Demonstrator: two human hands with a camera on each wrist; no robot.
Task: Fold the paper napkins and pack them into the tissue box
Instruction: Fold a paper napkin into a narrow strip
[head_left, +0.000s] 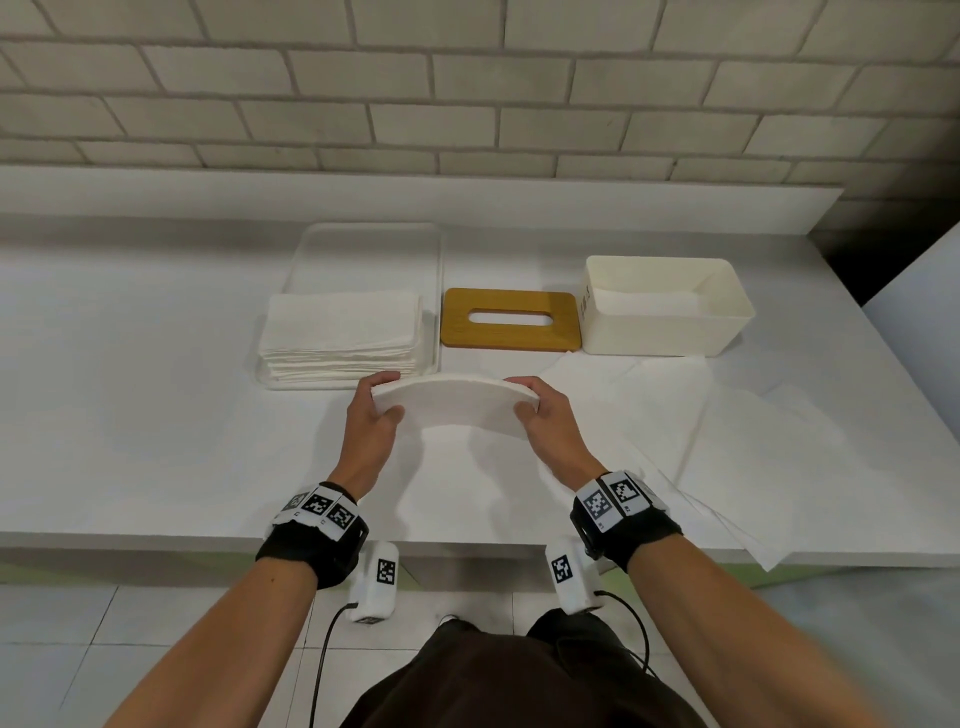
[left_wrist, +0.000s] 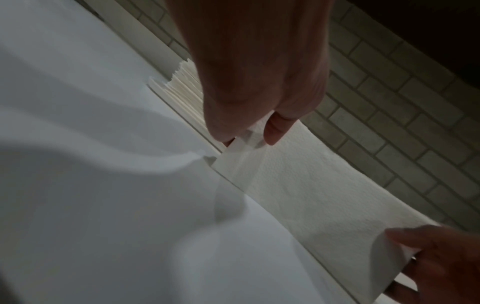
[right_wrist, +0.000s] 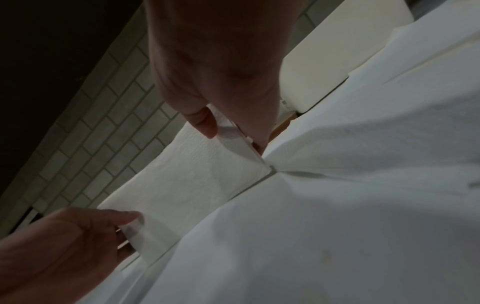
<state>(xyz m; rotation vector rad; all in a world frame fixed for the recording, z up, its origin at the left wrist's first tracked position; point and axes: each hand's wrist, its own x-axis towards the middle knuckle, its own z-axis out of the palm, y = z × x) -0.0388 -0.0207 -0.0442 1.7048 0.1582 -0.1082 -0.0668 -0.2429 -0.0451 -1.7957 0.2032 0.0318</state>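
A folded white napkin hangs above the table, bowed upward between my two hands. My left hand pinches its left end, thumb under and fingers over. My right hand pinches its right end the same way. In the left wrist view the napkin runs from my left hand to the right hand. In the right wrist view the napkin runs between my right hand and left hand. The open white tissue box stands at the back right; whether it holds napkins is unclear.
A stack of napkins lies in a clear tray at the back left. A wooden lid with a slot lies between tray and box. Unfolded napkin sheets are spread at the right, overhanging the table's front edge.
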